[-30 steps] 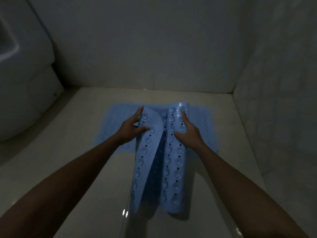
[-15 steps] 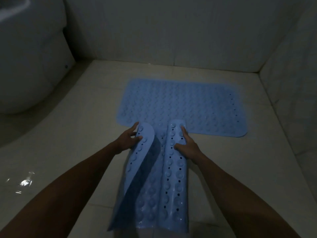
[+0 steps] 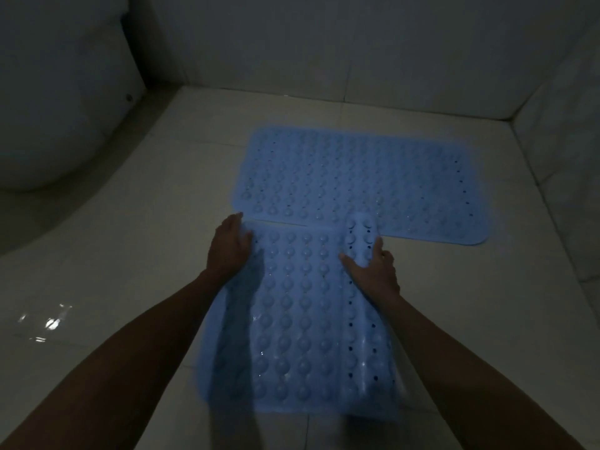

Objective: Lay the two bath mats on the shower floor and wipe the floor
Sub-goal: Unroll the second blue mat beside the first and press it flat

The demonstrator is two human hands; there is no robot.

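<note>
A light blue bath mat [image 3: 360, 177] with raised bumps lies flat on the tiled shower floor [image 3: 156, 228], crosswise near the back wall. A second blue mat [image 3: 302, 316] stretches lengthwise toward me, its far end touching the first mat's near edge. Its left part lies flat; its right edge is still curled into a roll. My left hand [image 3: 229, 245] presses flat on the second mat's far left corner. My right hand [image 3: 373, 271] grips the curled right roll near its far end.
A white toilet [image 3: 55, 102] bulges in at the upper left. Tiled walls close the back [image 3: 324, 50] and the right side [image 3: 565, 177]. A wet, shiny patch [image 3: 48, 323] glints on the floor at the left.
The second mat has been spread open: my left hand pulled its left flap out to the left and flattened it. The right hand stays on the remaining roll. The view tilted further down.
</note>
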